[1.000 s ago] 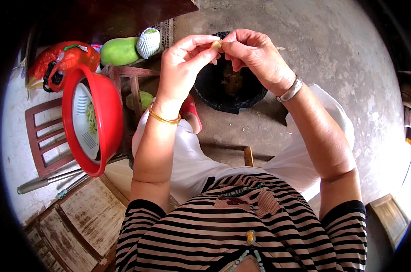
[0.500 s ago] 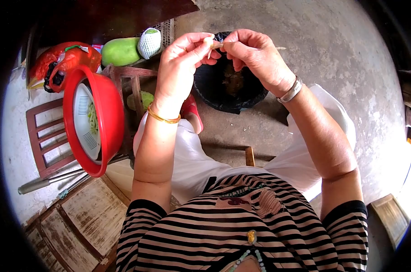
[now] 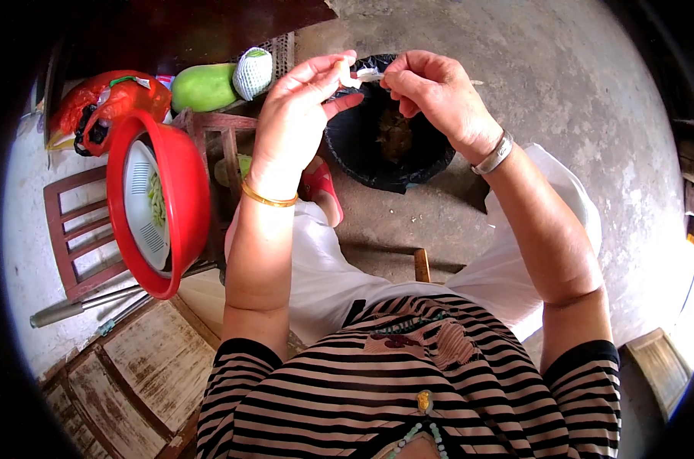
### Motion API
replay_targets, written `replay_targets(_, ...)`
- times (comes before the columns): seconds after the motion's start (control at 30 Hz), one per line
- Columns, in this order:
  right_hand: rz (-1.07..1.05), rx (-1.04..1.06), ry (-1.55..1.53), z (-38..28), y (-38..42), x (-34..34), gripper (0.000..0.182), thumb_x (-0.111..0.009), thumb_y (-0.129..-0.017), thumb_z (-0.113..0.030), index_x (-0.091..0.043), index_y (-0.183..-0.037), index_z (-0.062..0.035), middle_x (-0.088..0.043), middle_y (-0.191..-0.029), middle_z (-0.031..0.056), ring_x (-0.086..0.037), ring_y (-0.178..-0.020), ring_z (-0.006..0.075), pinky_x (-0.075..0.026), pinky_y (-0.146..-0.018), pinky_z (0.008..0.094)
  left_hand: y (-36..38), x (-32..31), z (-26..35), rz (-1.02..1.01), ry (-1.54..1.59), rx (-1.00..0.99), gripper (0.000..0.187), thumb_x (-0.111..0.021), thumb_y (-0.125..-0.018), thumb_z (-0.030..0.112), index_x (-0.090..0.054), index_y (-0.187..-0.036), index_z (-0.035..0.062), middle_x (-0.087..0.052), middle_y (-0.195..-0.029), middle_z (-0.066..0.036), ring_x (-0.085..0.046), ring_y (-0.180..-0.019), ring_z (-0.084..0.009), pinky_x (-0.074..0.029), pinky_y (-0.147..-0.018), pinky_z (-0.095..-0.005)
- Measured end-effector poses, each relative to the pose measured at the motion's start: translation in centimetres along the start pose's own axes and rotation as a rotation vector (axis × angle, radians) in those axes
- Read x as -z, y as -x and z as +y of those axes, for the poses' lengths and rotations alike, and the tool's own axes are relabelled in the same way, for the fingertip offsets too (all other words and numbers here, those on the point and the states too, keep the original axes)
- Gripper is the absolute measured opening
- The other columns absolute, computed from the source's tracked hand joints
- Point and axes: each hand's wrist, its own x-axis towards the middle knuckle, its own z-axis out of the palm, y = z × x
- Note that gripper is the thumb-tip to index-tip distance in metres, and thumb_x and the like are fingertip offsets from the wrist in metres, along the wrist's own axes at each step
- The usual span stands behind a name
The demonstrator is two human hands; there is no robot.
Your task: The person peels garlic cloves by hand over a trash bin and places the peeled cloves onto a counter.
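Note:
My left hand (image 3: 297, 107), with a gold bangle at its wrist, pinches one end of a small whitish strip (image 3: 368, 75) between thumb and forefinger. The other end of the strip is at the fingertips of my right hand (image 3: 431, 88), which are closed on it; this wrist wears a silver band. Both hands are over the near rim area of a bin lined with a black bag (image 3: 347, 164). Brownish scraps (image 3: 393, 136) lie inside the bin. What exactly the strip is cannot be made out.
On the left a red basin (image 3: 186, 206) holds a white strainer (image 3: 142, 200) with pale green pieces (image 3: 157, 200), on a wooden chair (image 3: 65, 229). Behind are a red plastic bag (image 3: 136, 98), a green gourd (image 3: 203, 86) and a netted fruit (image 3: 252, 73). A slipper (image 3: 321, 190) is near the bin.
My left hand has moved slightly left, away from my right hand. More of the whitish strip shows between them, and some left fingers have spread.

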Motion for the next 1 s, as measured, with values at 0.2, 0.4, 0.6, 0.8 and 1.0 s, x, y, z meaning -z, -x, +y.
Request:
replay_targets(0.2,0.075,0.075,0.203,0.6,-0.2,0.3,0.018,-0.058,-0.076,-0.017,-0.064,-0.082,-0.0015,-0.062,-0.068,0.0073,-0.058,-0.061,0.0120,-0.048,-0.062,0.0273,-0.6,1.8,-0.4,-0.121,0.192,0.161,0.024,-0.049,-0.091,0.013,-0.054,-0.113,0.0032,-0.057,-0.110,-0.009,-0.055,-0.098,-0.0204,-0.044,-0.089,-0.0374)
replay_targets(0.4,0.094,0.068,0.175,-0.1,0.1,0.4,0.018,-0.057,-0.076,-0.015,-0.064,-0.083,-0.0003,-0.063,-0.068,0.0075,-0.059,-0.062,0.0124,-0.048,-0.064,0.0268,-0.9,2.2,-0.7,-0.172,0.261,0.183,0.025,-0.050,-0.091,0.013,-0.054,-0.113,0.0030,-0.058,-0.106,-0.007,-0.055,-0.095,-0.0199,-0.045,-0.088,-0.0352)
replay_targets(0.6,0.145,0.218,0.201,1.5,-0.6,0.4,0.020,-0.056,-0.078,-0.014,-0.065,-0.088,0.0003,-0.065,-0.073,0.0100,-0.061,-0.063,0.0134,-0.050,-0.063,0.0270,-0.8,1.8,-0.7,-0.112,0.219,0.157,0.024,-0.050,-0.090,0.014,-0.054,-0.112,0.0033,-0.058,-0.104,-0.008,-0.055,-0.095,-0.0195,-0.044,-0.089,-0.0354)
replay_targets(0.8,0.164,0.219,0.235,0.8,-0.2,0.3,0.018,-0.059,-0.080,-0.017,-0.066,-0.089,-0.0031,-0.066,-0.078,0.0129,-0.064,-0.066,0.0180,-0.051,-0.065,0.0288,-0.5,0.9,-0.5,0.031,0.081,0.162,0.022,-0.051,-0.090,0.014,-0.055,-0.109,0.0039,-0.058,-0.110,-0.010,-0.054,-0.097,-0.0179,-0.043,-0.090,-0.0355)
replay_targets(1.0,0.181,0.360,0.325,1.0,-0.1,-0.4,0.017,-0.065,-0.078,-0.020,-0.067,-0.083,-0.0043,-0.065,-0.072,0.0113,-0.064,-0.065,0.0174,-0.051,-0.063,0.0284,-0.3,-0.5,-0.8,0.045,-0.063,0.054,0.017,-0.057,-0.088,0.013,-0.061,-0.103,0.0057,-0.064,-0.100,-0.005,-0.058,-0.087,-0.0101,-0.043,-0.082,-0.0245)
